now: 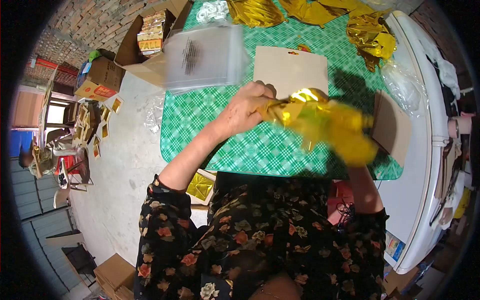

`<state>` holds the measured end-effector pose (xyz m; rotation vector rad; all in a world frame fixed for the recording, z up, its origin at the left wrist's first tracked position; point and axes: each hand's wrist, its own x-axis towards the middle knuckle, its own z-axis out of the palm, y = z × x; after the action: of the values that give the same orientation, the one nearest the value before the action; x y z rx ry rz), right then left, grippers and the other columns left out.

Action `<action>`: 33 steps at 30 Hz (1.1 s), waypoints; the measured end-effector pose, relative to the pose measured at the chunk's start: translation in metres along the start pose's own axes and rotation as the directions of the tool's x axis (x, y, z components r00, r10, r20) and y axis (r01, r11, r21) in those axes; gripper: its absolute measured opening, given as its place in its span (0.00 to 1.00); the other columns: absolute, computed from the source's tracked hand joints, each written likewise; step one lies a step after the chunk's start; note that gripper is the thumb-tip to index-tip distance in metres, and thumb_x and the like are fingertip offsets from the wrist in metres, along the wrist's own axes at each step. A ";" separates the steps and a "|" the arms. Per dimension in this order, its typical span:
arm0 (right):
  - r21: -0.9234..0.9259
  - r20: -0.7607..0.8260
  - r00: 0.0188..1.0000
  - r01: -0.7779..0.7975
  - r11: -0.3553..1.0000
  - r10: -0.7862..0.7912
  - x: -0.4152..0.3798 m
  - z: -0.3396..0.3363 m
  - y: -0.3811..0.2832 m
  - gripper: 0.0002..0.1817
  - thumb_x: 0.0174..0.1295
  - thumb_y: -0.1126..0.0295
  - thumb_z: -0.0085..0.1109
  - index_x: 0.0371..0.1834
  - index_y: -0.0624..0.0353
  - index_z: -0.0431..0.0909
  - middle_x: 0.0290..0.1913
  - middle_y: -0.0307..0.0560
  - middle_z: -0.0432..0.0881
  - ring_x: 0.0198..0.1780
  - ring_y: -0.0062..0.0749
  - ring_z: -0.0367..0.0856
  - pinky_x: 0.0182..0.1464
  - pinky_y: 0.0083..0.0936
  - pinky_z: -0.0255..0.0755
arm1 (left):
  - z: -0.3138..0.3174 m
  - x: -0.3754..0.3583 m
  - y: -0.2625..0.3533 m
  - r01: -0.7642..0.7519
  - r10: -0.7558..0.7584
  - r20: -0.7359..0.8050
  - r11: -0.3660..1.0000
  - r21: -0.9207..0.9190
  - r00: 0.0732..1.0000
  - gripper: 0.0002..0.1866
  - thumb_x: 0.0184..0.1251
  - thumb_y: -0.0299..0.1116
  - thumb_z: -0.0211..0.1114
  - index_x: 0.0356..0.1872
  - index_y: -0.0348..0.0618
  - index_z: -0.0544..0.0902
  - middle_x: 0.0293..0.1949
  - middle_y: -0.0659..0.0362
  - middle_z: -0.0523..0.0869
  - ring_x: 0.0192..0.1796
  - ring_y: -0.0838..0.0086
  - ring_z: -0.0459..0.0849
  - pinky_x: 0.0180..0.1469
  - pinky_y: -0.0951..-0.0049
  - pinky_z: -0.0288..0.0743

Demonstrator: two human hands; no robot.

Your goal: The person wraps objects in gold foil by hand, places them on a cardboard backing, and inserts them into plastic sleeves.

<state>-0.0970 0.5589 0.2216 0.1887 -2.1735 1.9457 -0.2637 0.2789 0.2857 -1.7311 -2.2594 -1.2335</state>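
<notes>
My left hand (246, 107) is closed on one end of a crinkled, shiny gold foil piece (307, 112) above the green checked table. The foil stretches to the right and is smeared by motion. At its right end, my right hand (357, 171) is mostly hidden behind the foil; only the wrist area shows, and its fingers cannot be made out. Just beyond my left hand lies a beige card (290, 67) with a hang hole at its top edge. A stack of clear plastic bags (215, 55) with printed text is left of the card.
More gold foil (320, 12) lies along the table's (200, 145) far side. Beige cards (392, 127) and a clear plastic bag (402, 87) rest at the right, beside a white appliance-like surface (415, 190). An open carton (132, 42) stands left; a person (42, 155) sits farther off.
</notes>
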 end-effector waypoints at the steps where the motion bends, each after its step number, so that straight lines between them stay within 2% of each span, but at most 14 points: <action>1: -0.095 -0.024 0.999 -0.041 0.995 0.039 0.007 -0.004 -0.002 0.13 0.75 0.74 0.60 0.59 0.65 0.81 0.52 0.43 0.83 0.53 0.25 0.81 0.57 0.27 0.77 | 0.000 0.002 0.002 0.095 -0.095 -0.003 0.995 -0.025 0.995 0.13 0.69 0.34 0.70 0.50 0.39 0.89 0.46 0.53 0.85 0.52 0.54 0.82 0.57 0.59 0.77; 4: -0.438 -0.068 0.974 -0.225 0.870 0.218 0.050 0.003 -0.061 0.10 0.79 0.69 0.58 0.50 0.67 0.82 0.35 0.35 0.81 0.40 0.18 0.75 0.43 0.24 0.70 | 0.001 0.007 0.010 0.339 -0.351 -0.073 0.930 -0.139 0.933 0.16 0.78 0.42 0.67 0.50 0.37 0.88 0.45 0.48 0.87 0.51 0.50 0.84 0.54 0.56 0.79; 5: -0.300 -0.150 0.954 -0.293 0.908 0.259 0.059 0.017 -0.081 0.13 0.82 0.67 0.55 0.53 0.66 0.83 0.40 0.33 0.82 0.44 0.12 0.72 0.45 0.21 0.68 | 0.001 0.010 0.010 0.415 -0.426 -0.039 0.896 -0.158 0.904 0.17 0.78 0.42 0.67 0.50 0.37 0.88 0.44 0.47 0.88 0.49 0.50 0.85 0.53 0.56 0.80; 8: -0.255 -0.218 0.960 -0.230 0.939 0.175 0.065 0.014 -0.073 0.15 0.79 0.66 0.60 0.57 0.68 0.81 0.39 0.43 0.88 0.40 0.20 0.81 0.46 0.27 0.77 | -0.011 0.026 0.016 0.582 -0.580 0.058 0.802 -0.134 0.812 0.20 0.78 0.45 0.68 0.55 0.35 0.85 0.39 0.41 0.89 0.42 0.48 0.89 0.46 0.55 0.81; 11: 0.022 -0.210 0.962 -0.172 0.985 0.173 0.069 0.021 -0.070 0.21 0.78 0.66 0.60 0.66 0.70 0.76 0.43 0.48 0.89 0.45 0.24 0.85 0.51 0.28 0.79 | -0.004 0.032 0.012 0.611 -0.639 -0.007 0.738 -0.288 0.769 0.20 0.78 0.43 0.68 0.57 0.36 0.84 0.39 0.42 0.90 0.41 0.51 0.91 0.45 0.57 0.82; 12: 0.030 -0.211 0.961 -0.177 0.984 0.179 0.069 0.021 -0.068 0.22 0.78 0.65 0.60 0.67 0.70 0.74 0.44 0.49 0.89 0.46 0.26 0.85 0.52 0.28 0.79 | 0.004 0.029 -0.006 0.563 -0.582 -0.060 0.804 -0.189 0.811 0.20 0.78 0.40 0.68 0.59 0.36 0.82 0.39 0.44 0.92 0.39 0.55 0.92 0.44 0.60 0.83; 15: -0.009 -0.253 0.938 -0.249 0.968 0.239 0.067 0.015 -0.058 0.27 0.76 0.65 0.62 0.71 0.71 0.69 0.45 0.52 0.90 0.48 0.29 0.87 0.54 0.28 0.79 | -0.001 0.038 0.004 0.643 -0.670 -0.085 0.736 -0.213 0.738 0.22 0.79 0.38 0.69 0.64 0.34 0.80 0.42 0.50 0.94 0.38 0.71 0.91 0.43 0.67 0.83; 17: -0.109 -0.339 0.884 -0.376 0.920 0.321 0.064 0.007 -0.047 0.29 0.75 0.66 0.63 0.72 0.71 0.67 0.45 0.53 0.90 0.47 0.29 0.87 0.54 0.28 0.79 | 0.003 0.037 -0.007 0.611 -0.639 -0.125 0.766 -0.201 0.759 0.22 0.78 0.35 0.70 0.66 0.35 0.78 0.43 0.48 0.94 0.41 0.67 0.93 0.45 0.64 0.84; 22: -0.062 -0.322 0.904 -0.318 0.946 0.282 0.060 0.004 -0.043 0.31 0.74 0.66 0.65 0.73 0.72 0.64 0.42 0.50 0.90 0.43 0.26 0.85 0.49 0.26 0.79 | 0.000 0.034 -0.005 0.582 -0.598 -0.183 0.802 -0.139 0.780 0.23 0.75 0.32 0.70 0.67 0.38 0.77 0.49 0.46 0.92 0.50 0.59 0.91 0.51 0.61 0.83; 25: -0.143 -0.287 0.926 -0.293 0.945 0.244 0.062 -0.001 -0.037 0.31 0.74 0.68 0.66 0.72 0.72 0.64 0.38 0.47 0.88 0.39 0.26 0.84 0.46 0.25 0.78 | 0.002 0.029 -0.003 0.335 -0.257 -0.310 0.914 0.231 0.915 0.24 0.74 0.29 0.69 0.69 0.40 0.76 0.61 0.45 0.85 0.62 0.51 0.85 0.62 0.55 0.79; 28: -0.221 -0.254 0.952 -0.227 0.948 0.169 0.063 -0.005 -0.024 0.31 0.74 0.71 0.66 0.72 0.72 0.63 0.35 0.45 0.87 0.37 0.24 0.83 0.43 0.25 0.77 | 0.005 0.035 0.000 0.139 -0.096 -0.243 0.976 0.166 0.965 0.26 0.77 0.33 0.67 0.73 0.44 0.75 0.73 0.45 0.76 0.75 0.47 0.74 0.74 0.49 0.70; 31: -0.213 -0.254 0.961 -0.165 0.963 0.109 0.061 -0.002 -0.016 0.31 0.73 0.75 0.66 0.73 0.70 0.61 0.33 0.44 0.84 0.35 0.23 0.81 0.39 0.24 0.77 | 0.017 0.039 0.000 0.043 0.000 -0.112 0.923 0.381 0.994 0.30 0.79 0.39 0.65 0.78 0.46 0.71 0.78 0.46 0.71 0.81 0.48 0.67 0.81 0.45 0.62; 32: -0.199 -0.261 0.961 -0.148 0.969 0.093 0.061 -0.001 -0.016 0.31 0.73 0.76 0.66 0.73 0.70 0.60 0.32 0.44 0.84 0.34 0.22 0.81 0.38 0.24 0.76 | 0.020 0.038 -0.004 0.027 -0.012 -0.042 0.929 0.369 0.999 0.32 0.83 0.49 0.59 0.82 0.50 0.68 0.82 0.48 0.66 0.86 0.50 0.57 0.85 0.43 0.51; 33: -0.237 -0.243 0.969 -0.112 0.965 0.052 0.060 -0.001 -0.013 0.32 0.72 0.77 0.66 0.74 0.69 0.60 0.32 0.43 0.83 0.33 0.22 0.80 0.37 0.24 0.76 | 0.023 0.038 -0.005 0.012 -0.008 -0.011 0.921 0.390 1.000 0.32 0.83 0.50 0.57 0.82 0.51 0.67 0.83 0.48 0.64 0.86 0.50 0.56 0.86 0.43 0.49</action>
<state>-0.1517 0.5616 0.2489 -0.1689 -2.2672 1.6162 -0.2729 0.3226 0.2853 -1.5594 -2.3088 -0.7177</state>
